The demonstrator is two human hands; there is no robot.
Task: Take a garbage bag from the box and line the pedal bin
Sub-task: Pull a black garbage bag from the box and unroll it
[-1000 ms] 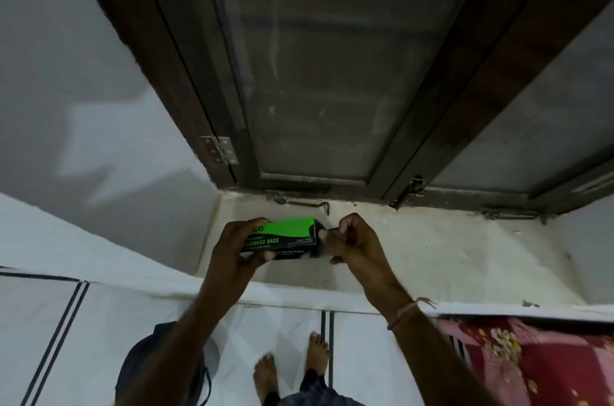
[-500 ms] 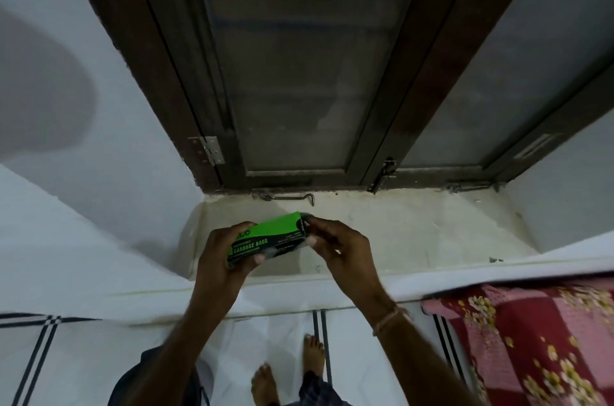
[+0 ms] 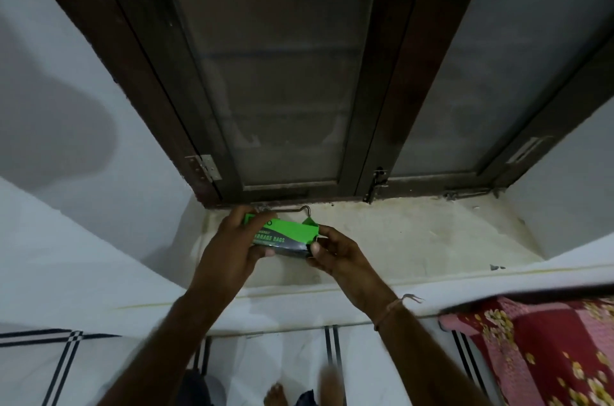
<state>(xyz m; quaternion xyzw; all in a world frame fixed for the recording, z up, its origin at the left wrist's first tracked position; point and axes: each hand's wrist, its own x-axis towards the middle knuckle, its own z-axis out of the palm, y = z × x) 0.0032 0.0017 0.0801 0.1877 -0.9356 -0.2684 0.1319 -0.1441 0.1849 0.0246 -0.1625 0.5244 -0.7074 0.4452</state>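
Head view, a little below the middle of the frame: the garbage bag box is held up in the air in front of the window sill. It's a small, long carton, bright green on its top face and dark along the front, where pale lettering reads "GARBAGE BAGS". It lies roughly level, lengthwise from left to right. At its right end a small green flap stands up, so that end looks open; what's inside I can't make out.

The left hand grips the box's left half, fingers wrapped over the top and the thumb pressed on the dark front. The right hand pinches the right end, thumb against the end face just under the raised flap, fingers curled behind. A thin thread band circles the right wrist.

Behind the box a metal hook latch lies along the base of the dark wooden window frame, with a silver hinge at the left. Lower right, a red floral cloth. Along the bottom edge, a white tiled floor with dark stripes and a bare foot.
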